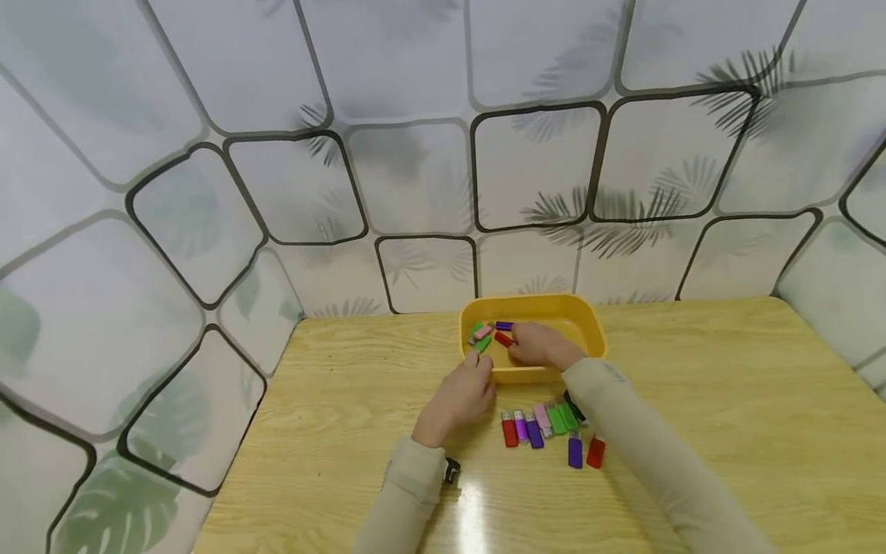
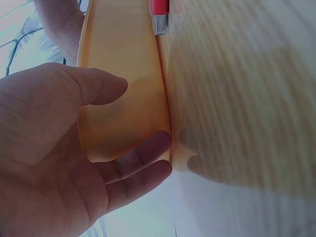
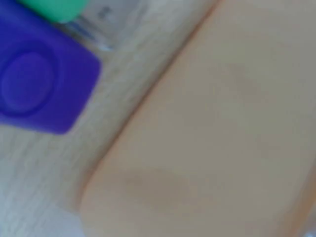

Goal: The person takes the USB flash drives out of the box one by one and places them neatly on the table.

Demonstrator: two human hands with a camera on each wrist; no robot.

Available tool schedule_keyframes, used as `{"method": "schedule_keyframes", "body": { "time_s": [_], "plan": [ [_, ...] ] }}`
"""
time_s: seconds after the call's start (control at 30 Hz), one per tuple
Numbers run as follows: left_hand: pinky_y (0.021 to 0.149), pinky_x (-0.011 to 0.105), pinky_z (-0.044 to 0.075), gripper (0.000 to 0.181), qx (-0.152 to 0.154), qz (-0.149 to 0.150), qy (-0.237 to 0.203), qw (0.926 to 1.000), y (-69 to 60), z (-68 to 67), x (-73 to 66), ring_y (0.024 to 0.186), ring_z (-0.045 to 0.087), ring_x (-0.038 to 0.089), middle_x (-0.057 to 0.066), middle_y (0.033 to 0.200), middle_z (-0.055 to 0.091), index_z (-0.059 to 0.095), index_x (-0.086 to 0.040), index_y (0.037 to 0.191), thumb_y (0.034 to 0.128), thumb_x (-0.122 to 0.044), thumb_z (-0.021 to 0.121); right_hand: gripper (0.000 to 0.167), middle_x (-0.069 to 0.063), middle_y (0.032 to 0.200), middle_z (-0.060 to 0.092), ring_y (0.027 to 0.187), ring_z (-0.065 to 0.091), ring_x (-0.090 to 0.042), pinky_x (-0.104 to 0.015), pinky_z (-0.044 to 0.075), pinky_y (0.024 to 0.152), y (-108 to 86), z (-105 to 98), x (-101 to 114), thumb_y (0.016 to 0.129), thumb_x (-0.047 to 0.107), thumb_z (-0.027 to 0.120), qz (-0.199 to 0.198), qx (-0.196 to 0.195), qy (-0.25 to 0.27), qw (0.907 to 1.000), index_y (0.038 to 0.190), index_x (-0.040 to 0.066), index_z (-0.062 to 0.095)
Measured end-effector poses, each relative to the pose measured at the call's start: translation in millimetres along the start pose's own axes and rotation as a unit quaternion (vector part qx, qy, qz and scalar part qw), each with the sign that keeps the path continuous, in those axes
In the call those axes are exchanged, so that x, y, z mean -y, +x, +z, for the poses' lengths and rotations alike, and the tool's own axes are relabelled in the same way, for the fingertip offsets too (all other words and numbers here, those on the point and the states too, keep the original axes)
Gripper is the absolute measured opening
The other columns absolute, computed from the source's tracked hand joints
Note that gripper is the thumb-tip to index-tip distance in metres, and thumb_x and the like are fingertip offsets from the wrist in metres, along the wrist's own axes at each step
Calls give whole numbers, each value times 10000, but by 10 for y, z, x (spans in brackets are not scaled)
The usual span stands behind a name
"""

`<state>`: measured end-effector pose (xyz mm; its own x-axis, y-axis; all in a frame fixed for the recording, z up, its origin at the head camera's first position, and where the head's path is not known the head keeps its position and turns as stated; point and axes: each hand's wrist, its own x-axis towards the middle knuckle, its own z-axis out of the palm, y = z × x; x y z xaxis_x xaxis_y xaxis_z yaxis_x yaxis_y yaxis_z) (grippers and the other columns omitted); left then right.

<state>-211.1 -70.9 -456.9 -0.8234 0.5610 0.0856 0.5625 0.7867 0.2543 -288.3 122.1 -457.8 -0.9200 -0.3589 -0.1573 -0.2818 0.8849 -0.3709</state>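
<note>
My left hand [image 1: 460, 396] is at the front left corner of the yellow tray [image 1: 588, 323], with its thumb outside the front wall [image 2: 138, 64] and fingertips over the rim. My right hand [image 1: 543, 345] reaches into the tray, holding one end of a red USB stick [image 1: 504, 338] at its fingertips. A purple USB stick [image 1: 504, 326] lies against those fingers. Left of them in the tray are a pink stick [image 1: 482, 332] and a green one [image 1: 483, 344]. The right wrist view does not show the hand, only the blurred tray wall [image 3: 207, 118] and a purple stick [image 3: 29, 79].
On the wooden table [image 1: 346, 408] in front of the tray, several USB sticks stand in a row, including a red one [image 1: 509, 431] and a green one [image 1: 557, 419]. Nearer lie a purple stick [image 1: 575, 452] and another red stick [image 1: 596, 452]. A patterned wall [image 1: 429, 273] rises behind.
</note>
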Motion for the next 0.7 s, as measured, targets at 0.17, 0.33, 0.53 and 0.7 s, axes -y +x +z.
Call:
{"method": "schedule_keyframes", "body": {
  "time_s": [0.17,0.33,0.53,0.7],
  "plan": [
    [603,288,464,164,0,-13,18,10000,7,10,2,693,511,156,72,960,425,501,-50,1089,1002,-184,541,183,9,620,419,542,379,-143,-281,305,527,-109,-121,22,886,143,572,-40,-28,19,10000,717,104,515],
    [583,283,446,160,37,-10,24,10000,9,16,5,682,502,155,71,953,421,495,-51,1074,998,-181,549,107,-18,769,584,616,490,-161,-293,393,569,-232,-192,6,931,200,579,-148,-474,163,9986,911,95,582],
    [578,274,435,177,98,-45,-63,9999,3,12,7,686,497,148,70,961,424,493,-51,1091,995,-183,563,154,-45,855,625,643,501,-167,-307,417,597,-393,-194,-16,941,231,632,-156,-1070,582,9924,978,82,615],
    [600,280,451,176,14,13,-80,10000,5,3,7,700,508,155,79,967,437,495,-45,1094,994,-175,560,129,-60,894,619,657,478,-152,-310,438,635,-597,-136,-8,922,190,674,-601,-2033,998,9722,944,77,616]
  ]
}}
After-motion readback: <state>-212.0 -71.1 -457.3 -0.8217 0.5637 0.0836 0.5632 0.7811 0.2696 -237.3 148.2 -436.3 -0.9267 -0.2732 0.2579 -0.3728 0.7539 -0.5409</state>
